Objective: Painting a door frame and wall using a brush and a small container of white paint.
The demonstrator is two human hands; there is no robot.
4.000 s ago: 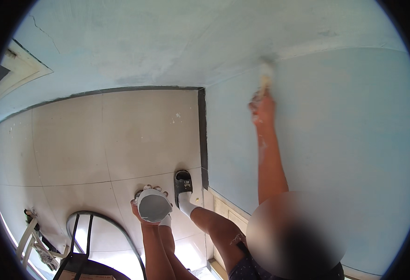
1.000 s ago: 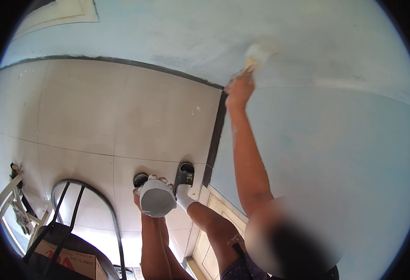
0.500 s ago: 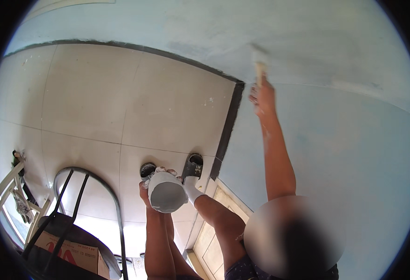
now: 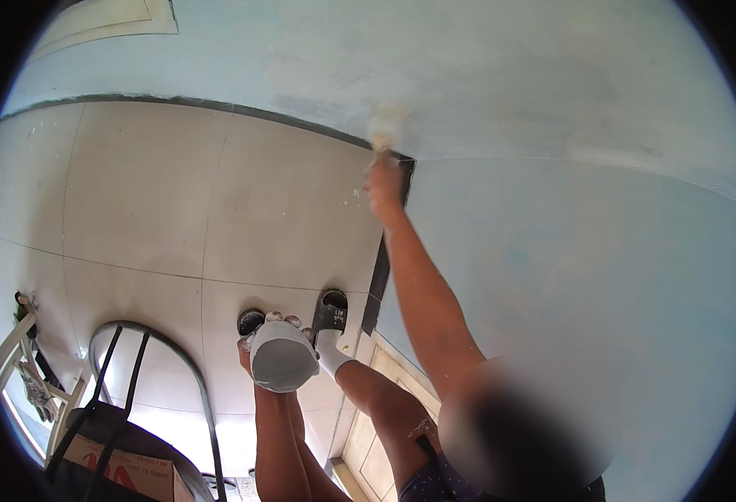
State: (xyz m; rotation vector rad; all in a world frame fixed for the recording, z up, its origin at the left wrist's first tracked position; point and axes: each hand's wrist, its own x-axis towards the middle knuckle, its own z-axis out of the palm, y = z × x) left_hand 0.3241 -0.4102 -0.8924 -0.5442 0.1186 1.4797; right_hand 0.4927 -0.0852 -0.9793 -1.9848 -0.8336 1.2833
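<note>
My left hand (image 4: 276, 318) is closed around a white tub (image 4: 284, 334), with whitish smears on its fingers. The tub's open mouth shows a pale grey-white coating inside. My right arm reaches out to the pale blue wall (image 4: 502, 92). In my right hand (image 4: 383, 186), the fingers wrap the handle of a paintbrush (image 4: 388, 121), its pale head smeared by motion against the wall just above the dark baseboard, near the corner. Cloudy, whitish-grey patches spread over the wall around the brush.
A black-framed chair (image 4: 205, 376) stands at lower left with a cardboard box (image 4: 125, 468) on it. Beyond it is a white rack (image 4: 12, 343) with gloves. Dark slippers (image 4: 331, 311) are on my feet on the tiled floor (image 4: 142, 184). A dark baseboard (image 4: 378, 289) edges the right wall.
My right hand has swept the brush leftward and slightly down along the wall, toward the corner. My left hand still holds the tub, and the whole view has shifted slightly.
</note>
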